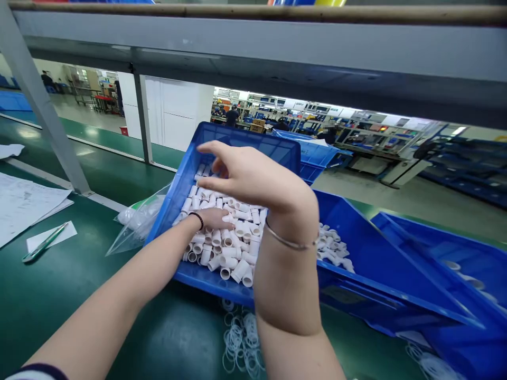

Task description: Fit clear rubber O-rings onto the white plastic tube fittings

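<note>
My left hand (214, 218), with a dark beaded bracelet at the wrist, reaches into a tilted blue bin (166, 211) and lies on a heap of short white tube fittings (227, 261). Its fingers look stretched out over the fittings, though partly sunk among them. Above the heap hovers my right hand (241, 169), bent at the wrist below a thin metal bangle. Its index finger and thumb are apart, the other fingers curl slightly, and nothing is in it.
To the right stand blue bins (356, 232) with white curved parts (332, 248). Translucent rings (241, 338) lie on the green table (170, 338). On the left are a plastic bag (138, 219), a pen (45, 244) and papers (27, 203). A metal shelf beam (253, 42) crosses overhead.
</note>
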Demonstrator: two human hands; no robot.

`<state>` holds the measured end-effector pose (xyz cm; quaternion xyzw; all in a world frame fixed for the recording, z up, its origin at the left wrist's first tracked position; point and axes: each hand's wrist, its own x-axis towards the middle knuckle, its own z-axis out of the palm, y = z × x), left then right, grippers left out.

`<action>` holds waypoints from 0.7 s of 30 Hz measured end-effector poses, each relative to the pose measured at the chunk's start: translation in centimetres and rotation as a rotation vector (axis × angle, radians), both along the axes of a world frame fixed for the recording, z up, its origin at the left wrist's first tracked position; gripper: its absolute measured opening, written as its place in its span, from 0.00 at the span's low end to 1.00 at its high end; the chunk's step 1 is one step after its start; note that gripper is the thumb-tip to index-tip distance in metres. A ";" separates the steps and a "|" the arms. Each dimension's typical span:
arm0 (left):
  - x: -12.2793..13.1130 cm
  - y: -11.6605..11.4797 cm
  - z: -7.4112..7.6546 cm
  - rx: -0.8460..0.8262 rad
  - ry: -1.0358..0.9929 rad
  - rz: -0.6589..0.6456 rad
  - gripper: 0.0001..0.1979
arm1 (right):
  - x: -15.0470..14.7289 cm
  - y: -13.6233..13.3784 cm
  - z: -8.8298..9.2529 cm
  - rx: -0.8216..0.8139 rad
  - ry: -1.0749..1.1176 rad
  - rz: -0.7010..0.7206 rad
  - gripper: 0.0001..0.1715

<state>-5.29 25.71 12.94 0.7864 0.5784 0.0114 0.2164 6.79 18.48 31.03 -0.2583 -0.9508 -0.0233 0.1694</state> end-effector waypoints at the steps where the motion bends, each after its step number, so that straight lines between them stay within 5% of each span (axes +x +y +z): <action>1: 0.0 -0.1 0.1 0.001 -0.002 0.003 0.38 | 0.0 2.2 -1.0 -0.058 -0.001 -0.032 0.32; 6: 0.2 0.0 -0.1 0.011 0.013 0.011 0.35 | 1.4 11.4 -9.5 -0.240 -0.212 -0.457 0.26; 10: 0.1 0.7 -0.5 0.083 0.018 0.017 0.28 | 2.9 14.0 -14.5 -0.326 -0.284 -0.547 0.25; 17: -0.3 1.3 -0.2 0.338 -0.051 0.193 0.16 | 2.1 15.0 -17.0 -0.412 -0.226 -0.517 0.30; 21: -0.5 1.3 -0.1 0.484 -0.071 0.417 0.20 | 2.0 15.0 -17.5 -0.464 -0.167 -0.539 0.35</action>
